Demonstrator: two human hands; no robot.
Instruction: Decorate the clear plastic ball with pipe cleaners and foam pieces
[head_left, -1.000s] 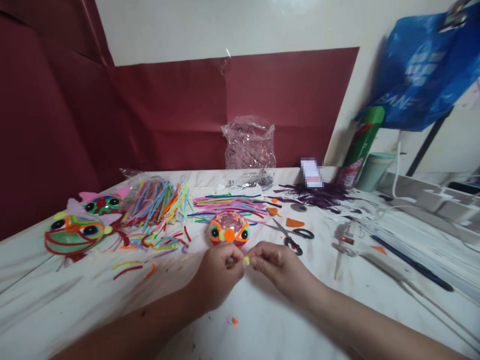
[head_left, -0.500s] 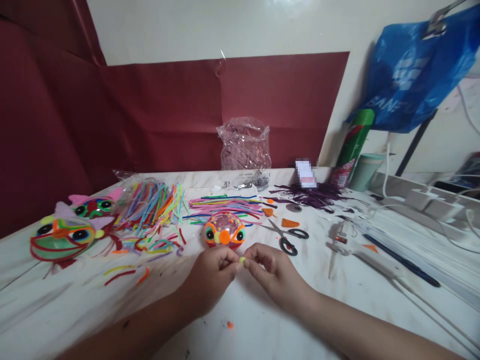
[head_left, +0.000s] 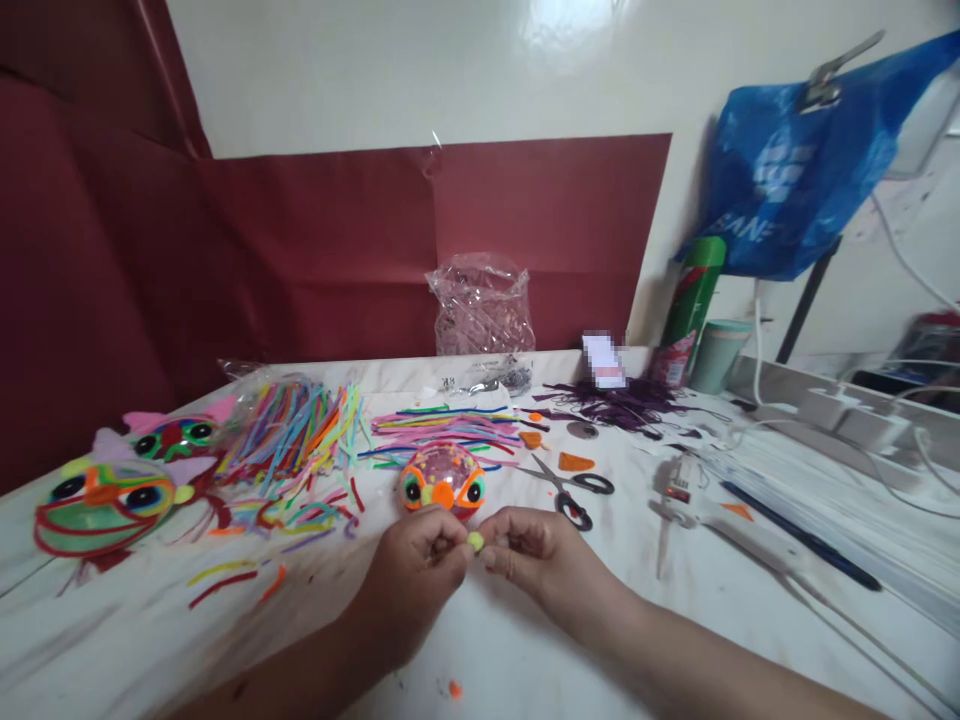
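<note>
Two hands meeting at lower centre of the head view | left hand (head_left: 420, 560) and right hand (head_left: 529, 550) both pinching a small yellow pom-pom (head_left: 475, 541) between fingertips | round owl-faced ball (head_left: 442, 482) sitting just above | scissors (head_left: 574, 490) lying to its right

hands (head_left: 420, 565) 2 | yellow pompom (head_left: 475, 541) 1 | decorated faces (head_left: 441, 482) 3 | scissors (head_left: 574, 490) 1 | glue gun (head_left: 679, 492) 1

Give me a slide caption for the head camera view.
Left hand and right hand pinch a yellow pom-pom before a decorated ball.
</note>
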